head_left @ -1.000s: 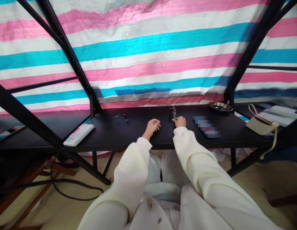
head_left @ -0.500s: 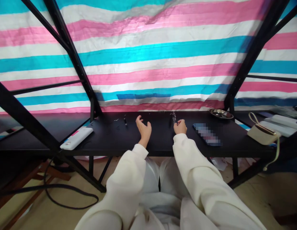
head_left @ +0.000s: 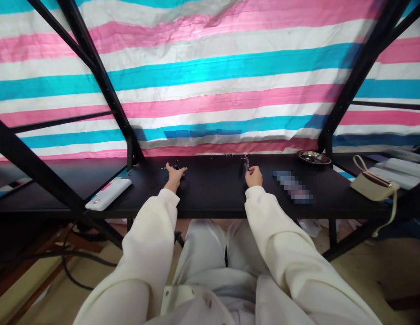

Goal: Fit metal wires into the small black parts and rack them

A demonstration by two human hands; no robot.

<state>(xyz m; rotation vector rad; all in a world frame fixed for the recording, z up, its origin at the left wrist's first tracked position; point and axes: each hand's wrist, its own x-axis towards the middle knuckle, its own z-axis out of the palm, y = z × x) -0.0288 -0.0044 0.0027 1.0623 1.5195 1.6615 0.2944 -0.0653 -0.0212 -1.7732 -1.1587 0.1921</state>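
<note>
My right hand is closed in a pinch on the lower end of a short strand of small clear or silvery beads. The strand stretches away from the fingers toward the back of the black table. A dark narrow item lies just left of it, too small to name. My left hand hangs over the left part of the table, thumb and fingers apart and nothing gripped. Its fingers partly hide a small black stick-like piece with a light band. Thin white thread bits lie beside that hand.
A white oblong case is at the left, a phone with a blurred screen right of my right hand. A shiny metal dish and a cream pouch with a strap stand farther right. Black frame posts flank the striped sheet.
My left hand has moved left, from the middle of the table to the small black piece. My right hand stays almost in place, still pinching the bead strand.
</note>
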